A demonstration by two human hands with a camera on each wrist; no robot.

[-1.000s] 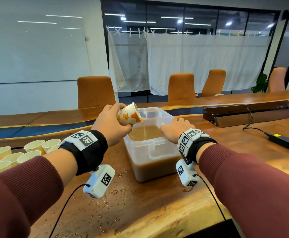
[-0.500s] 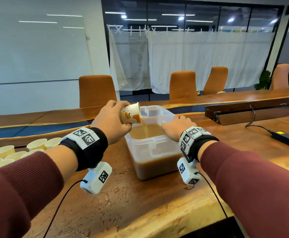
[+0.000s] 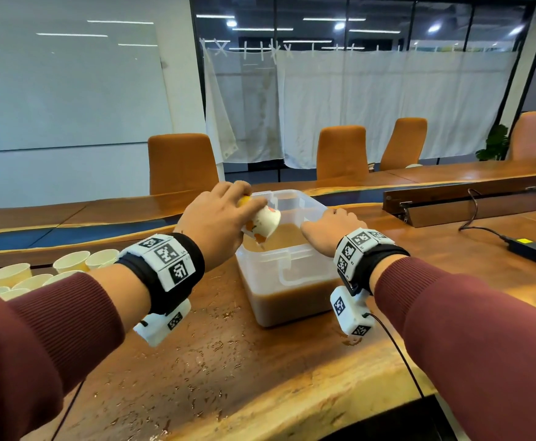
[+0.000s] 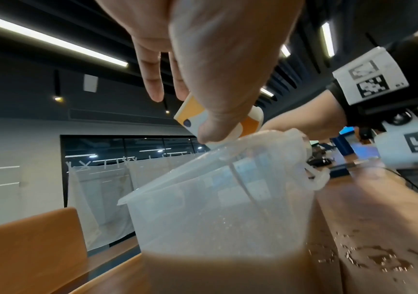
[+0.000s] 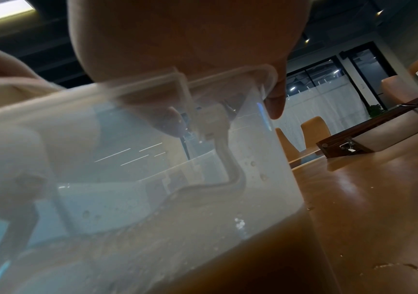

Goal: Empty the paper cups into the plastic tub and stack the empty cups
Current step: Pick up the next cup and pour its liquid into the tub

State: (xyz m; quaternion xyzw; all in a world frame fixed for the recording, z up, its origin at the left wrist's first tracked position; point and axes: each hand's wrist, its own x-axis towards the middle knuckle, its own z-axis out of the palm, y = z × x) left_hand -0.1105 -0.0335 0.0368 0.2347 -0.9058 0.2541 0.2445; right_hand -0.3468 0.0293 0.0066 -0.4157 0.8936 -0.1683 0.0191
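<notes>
Gripped in the left hand, thumb and fingers curled round it, the paper cup hangs upended over the plastic tub near the table's front edge; only the left wrist view shows its thin brown trickle. The right hand clasps the tub's near right rim, thumb inside per the right wrist view

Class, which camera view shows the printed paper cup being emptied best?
The head view: the paper cup shows tipped over the plastic tub in the left hand. The left wrist view shows only an orange patch behind the thumb; in the right wrist view it cannot be made out.
</notes>
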